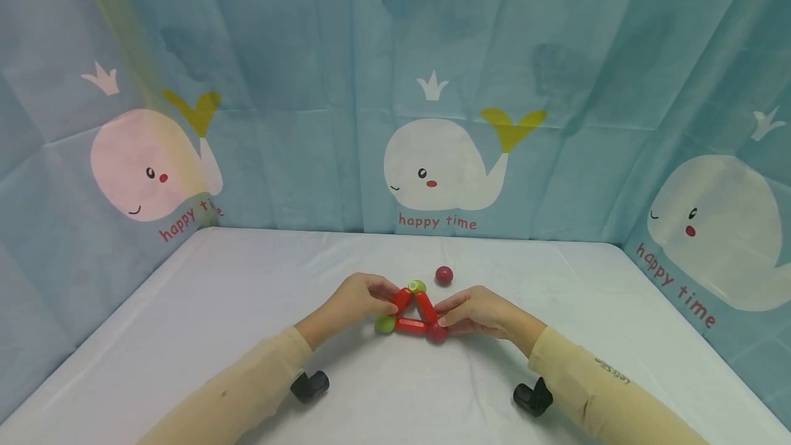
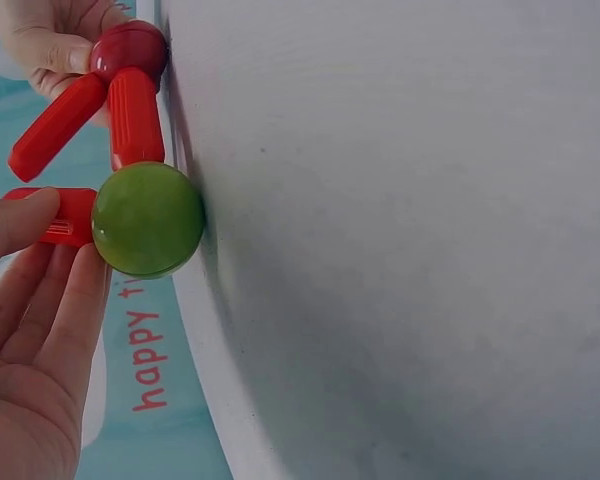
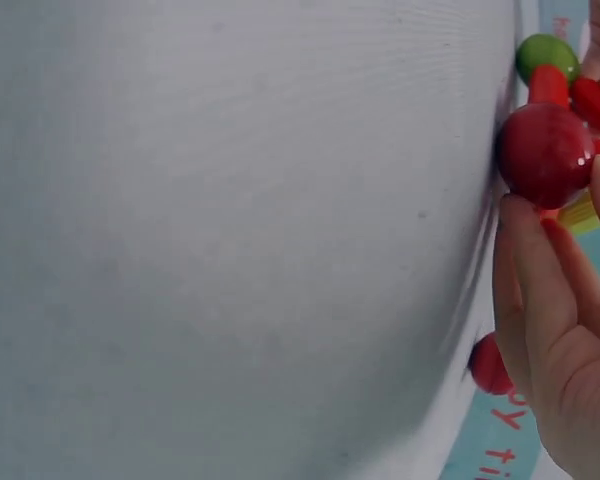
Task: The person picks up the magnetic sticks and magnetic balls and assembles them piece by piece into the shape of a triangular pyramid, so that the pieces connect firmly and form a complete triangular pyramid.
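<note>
In the head view, a small triangle lies on the white table, built of red rods with a ball at each corner. My left hand (image 1: 363,294) pinches the left red rod (image 1: 403,301) between thumb and fingers. That rod meets a green ball (image 2: 148,220) at the near left corner. My right hand (image 1: 485,310) holds the near right corner, thumb and fingers about the dark red ball (image 3: 546,156). Between these two balls runs the front red rod (image 1: 410,325). The right red rod (image 1: 426,306) leads up to a yellow-green ball (image 1: 418,286) at the far corner.
A loose red ball (image 1: 443,275) lies just behind the triangle on the white tablecloth (image 1: 247,280). Blue curtains (image 1: 296,170) printed with whales stand around the table's back and sides. Black wrist devices (image 1: 311,386) hang below both sleeves.
</note>
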`<state>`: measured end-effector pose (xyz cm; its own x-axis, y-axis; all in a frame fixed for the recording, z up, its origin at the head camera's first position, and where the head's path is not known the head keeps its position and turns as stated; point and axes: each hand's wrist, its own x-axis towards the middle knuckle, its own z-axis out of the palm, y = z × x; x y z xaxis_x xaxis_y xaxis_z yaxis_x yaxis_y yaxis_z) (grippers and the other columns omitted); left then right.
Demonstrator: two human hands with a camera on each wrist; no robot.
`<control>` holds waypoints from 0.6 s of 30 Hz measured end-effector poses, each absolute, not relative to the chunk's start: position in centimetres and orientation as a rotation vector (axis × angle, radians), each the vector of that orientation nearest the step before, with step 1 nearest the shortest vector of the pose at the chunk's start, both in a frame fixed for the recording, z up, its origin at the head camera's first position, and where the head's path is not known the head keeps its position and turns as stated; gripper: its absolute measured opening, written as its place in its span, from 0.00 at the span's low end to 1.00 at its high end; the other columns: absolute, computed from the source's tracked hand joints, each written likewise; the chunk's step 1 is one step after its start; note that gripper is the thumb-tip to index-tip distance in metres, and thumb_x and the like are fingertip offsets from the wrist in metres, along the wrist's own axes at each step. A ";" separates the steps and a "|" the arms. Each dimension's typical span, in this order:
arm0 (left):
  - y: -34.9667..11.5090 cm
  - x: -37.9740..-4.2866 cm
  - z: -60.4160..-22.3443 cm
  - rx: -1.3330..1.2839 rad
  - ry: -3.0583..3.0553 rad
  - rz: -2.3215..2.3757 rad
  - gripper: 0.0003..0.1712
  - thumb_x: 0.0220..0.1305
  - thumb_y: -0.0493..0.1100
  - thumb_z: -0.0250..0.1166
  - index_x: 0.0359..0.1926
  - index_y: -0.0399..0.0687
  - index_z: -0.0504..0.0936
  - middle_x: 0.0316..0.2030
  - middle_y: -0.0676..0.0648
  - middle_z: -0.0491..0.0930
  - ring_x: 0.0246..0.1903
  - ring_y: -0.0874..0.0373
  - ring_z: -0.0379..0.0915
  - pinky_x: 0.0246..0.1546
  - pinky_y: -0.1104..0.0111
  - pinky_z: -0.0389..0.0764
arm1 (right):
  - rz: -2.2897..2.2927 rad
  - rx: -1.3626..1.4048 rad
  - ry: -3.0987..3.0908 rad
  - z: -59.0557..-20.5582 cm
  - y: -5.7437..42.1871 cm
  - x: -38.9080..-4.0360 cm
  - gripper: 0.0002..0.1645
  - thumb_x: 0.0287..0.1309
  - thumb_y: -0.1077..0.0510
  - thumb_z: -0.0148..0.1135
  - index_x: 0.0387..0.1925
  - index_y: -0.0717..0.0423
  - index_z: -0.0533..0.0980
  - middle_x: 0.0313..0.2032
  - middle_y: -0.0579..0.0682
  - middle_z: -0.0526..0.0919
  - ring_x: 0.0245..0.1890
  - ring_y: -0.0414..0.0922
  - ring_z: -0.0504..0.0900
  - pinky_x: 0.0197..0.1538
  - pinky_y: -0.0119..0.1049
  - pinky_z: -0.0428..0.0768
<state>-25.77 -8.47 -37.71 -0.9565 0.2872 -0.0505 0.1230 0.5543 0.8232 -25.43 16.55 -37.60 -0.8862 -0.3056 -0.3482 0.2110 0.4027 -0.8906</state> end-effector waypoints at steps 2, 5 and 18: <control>-8.4 -25.8 -37.7 0.356 2.617 1.354 0.11 0.57 0.39 0.73 0.43 0.49 0.88 0.40 0.52 0.88 0.46 0.58 0.81 0.56 0.55 0.79 | -1.446 -0.066 2.294 -37.4 16.3 -25.5 0.19 0.56 0.60 0.71 0.51 0.58 0.83 0.47 0.53 0.88 0.42 0.44 0.87 0.51 0.41 0.85; -8.3 -25.7 -37.6 0.362 2.622 1.349 0.11 0.57 0.39 0.73 0.43 0.49 0.88 0.40 0.52 0.88 0.46 0.58 0.81 0.56 0.56 0.79 | -1.366 -0.048 2.446 -37.0 15.8 -25.4 0.20 0.54 0.55 0.73 0.49 0.52 0.85 0.44 0.48 0.89 0.41 0.41 0.85 0.49 0.40 0.85; -8.1 -25.6 -37.4 0.371 2.606 1.320 0.17 0.59 0.39 0.71 0.51 0.51 0.86 0.42 0.50 0.87 0.45 0.57 0.81 0.50 0.59 0.83 | -1.412 -0.211 2.505 -36.4 14.3 -25.3 0.16 0.55 0.58 0.72 0.47 0.54 0.86 0.43 0.49 0.89 0.40 0.41 0.85 0.48 0.40 0.86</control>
<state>-25.61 -8.15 -37.35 -0.9492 0.3087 -0.0612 0.1334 0.5707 0.8103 -25.33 14.27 -36.37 -0.9561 -0.2506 -0.1518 0.0000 0.5179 -0.8554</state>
